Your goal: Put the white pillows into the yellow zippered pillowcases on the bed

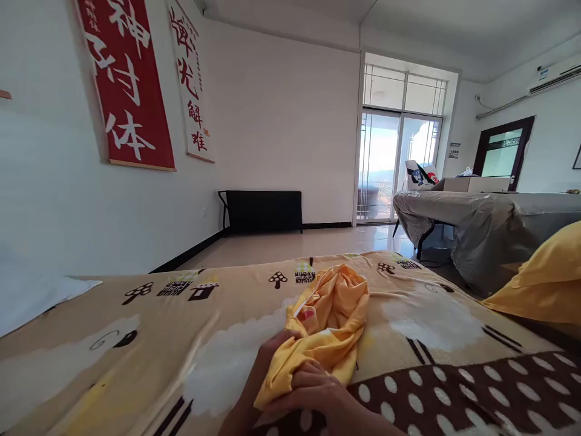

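A bunched yellow-orange cloth (338, 303) lies on the patterned blanket, gathered into folds around an opening, with a bit of white and pink showing inside. My left hand (272, 354) grips its left edge, and the fingertips go partly out of sight behind the fabric. Curled around the near end of the cloth is my right hand (315, 390), its fingers pressed into the folds. Both hands rest low over the beige blanket (245, 284), which has sheep, mushrooms and a brown dotted border.
Another yellow fabric item (544, 278) sits at the right edge. White fabric (40, 297) lies at the left. Beyond the bed stand a plastic-covered table (490, 230) with boxes, a black folded frame (263, 211) against the wall, and glass doors (385, 163).
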Available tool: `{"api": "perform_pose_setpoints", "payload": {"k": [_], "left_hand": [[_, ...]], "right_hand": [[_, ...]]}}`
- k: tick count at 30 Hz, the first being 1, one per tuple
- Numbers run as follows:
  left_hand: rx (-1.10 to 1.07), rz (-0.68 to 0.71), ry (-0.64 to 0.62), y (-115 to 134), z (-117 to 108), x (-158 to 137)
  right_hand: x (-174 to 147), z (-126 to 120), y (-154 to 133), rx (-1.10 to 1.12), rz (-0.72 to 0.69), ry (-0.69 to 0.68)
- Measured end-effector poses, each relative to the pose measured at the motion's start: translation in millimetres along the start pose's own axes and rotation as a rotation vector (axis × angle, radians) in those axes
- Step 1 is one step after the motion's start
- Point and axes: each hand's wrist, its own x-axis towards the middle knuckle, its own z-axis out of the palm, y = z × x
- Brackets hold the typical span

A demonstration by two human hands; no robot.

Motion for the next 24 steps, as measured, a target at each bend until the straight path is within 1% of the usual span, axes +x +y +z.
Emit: {"api": "perform_pose_setpoints", "payload": {"k": [1, 2, 3, 5, 7, 9, 11, 13, 14, 16, 17, 19, 21, 23, 24], "left_hand": [[0.039, 0.014, -0.006, 2, -4, 1], [0.094, 0.03, 0.018, 4, -9, 2], [0.149, 0.042, 0.068, 5, -14, 4], [0.229, 0.049, 0.203, 7, -24, 7], [0.225, 0.042, 0.265, 10, -32, 8], [0.169, 0.038, 0.283, 16, -38, 7], [0.089, 0.006, 0.286, 24, -41, 4], [-0.007, -0.087, 0.298, 34, -44, 0], [-0.065, -0.167, 0.314, 40, -47, -1], [-0.217, -0.35, 0.411, 50, -54, -3], [-0.3, -0.427, 0.49, 54, -58, -3], [-0.459, -0.526, 0.642, 60, -67, -2], [-0.563, -0.563, 0.708, 64, -75, -2], [-0.594, -0.568, 0.712, 65, -81, -1], [-0.596, -0.554, 0.697, 65, -84, -1]], "right_hand": [[-2, -2, 3, -0.079, 0.027, -0.018], [-4, -5, 8, -0.169, 0.064, -0.018], [-6, -7, 16, -0.266, 0.104, -0.012], [-10, -10, 41, -0.444, 0.17, -0.013], [-15, -7, 74, -0.567, 0.256, -0.021], [-21, -4, 110, -0.598, 0.35, 0.008], [-28, -7, 141, -0.547, 0.439, 0.083], [-32, -18, 161, -0.484, 0.517, 0.173], [-33, -27, 165, -0.466, 0.547, 0.225], [-31, -50, 161, -0.465, 0.579, 0.322], [-30, -63, 154, -0.463, 0.576, 0.379], [-30, -88, 131, -0.373, 0.521, 0.55], [-33, -109, 100, -0.17, 0.416, 0.716], [-39, -124, 71, 0.03, 0.337, 0.791], [-42, -129, 60, 0.077, 0.326, 0.795]]}}
